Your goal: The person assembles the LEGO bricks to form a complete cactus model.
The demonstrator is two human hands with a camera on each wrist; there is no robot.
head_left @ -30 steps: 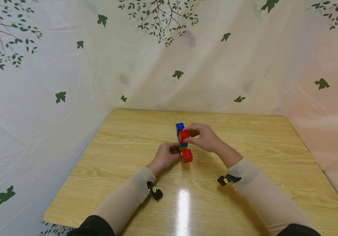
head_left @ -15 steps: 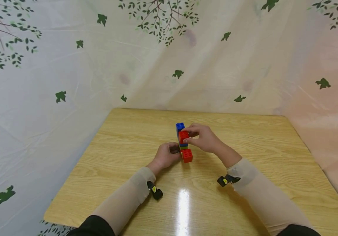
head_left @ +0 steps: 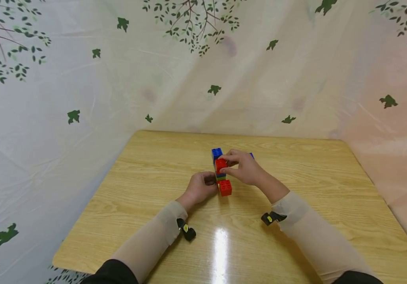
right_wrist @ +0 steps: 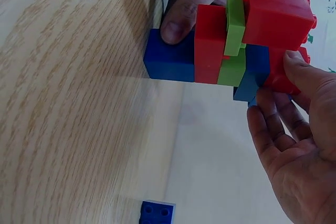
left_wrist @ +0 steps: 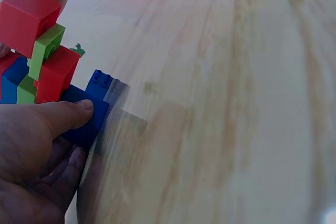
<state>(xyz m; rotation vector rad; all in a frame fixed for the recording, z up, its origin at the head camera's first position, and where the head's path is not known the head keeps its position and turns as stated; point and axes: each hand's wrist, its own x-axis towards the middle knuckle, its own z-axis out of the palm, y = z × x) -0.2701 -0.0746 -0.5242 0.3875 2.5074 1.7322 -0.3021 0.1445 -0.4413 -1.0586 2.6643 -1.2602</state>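
Note:
A tower of toy building bricks stands on the table between my hands. My left hand (head_left: pixel 199 189) grips its bottom blue brick (right_wrist: pixel 170 64), with the thumb on one side. Above that come a red brick (right_wrist: pixel 208 51), thin green bricks (right_wrist: pixel 231 72) and a blue brick (right_wrist: pixel 255 66). My right hand (head_left: pixel 244 167) pinches the top red brick (head_left: pixel 220 166) between thumb and fingers. Another red brick (head_left: pixel 225 187) juts from the tower's near side, on a green piece. At the far side, a blue brick (head_left: pixel 216 152) shows its studs.
A loose blue brick (head_left: pixel 251 155) lies on the wooden table (head_left: pixel 295 177) behind my right hand, mostly hidden in the head view. Its studs show in the right wrist view. A pale curtain (head_left: pixel 189 98) with leaf prints hangs behind the table.
My right hand has shifted slightly toward me and down, still pinching the top red brick. The loose blue brick now peeks out behind it. My left hand has stayed in place.

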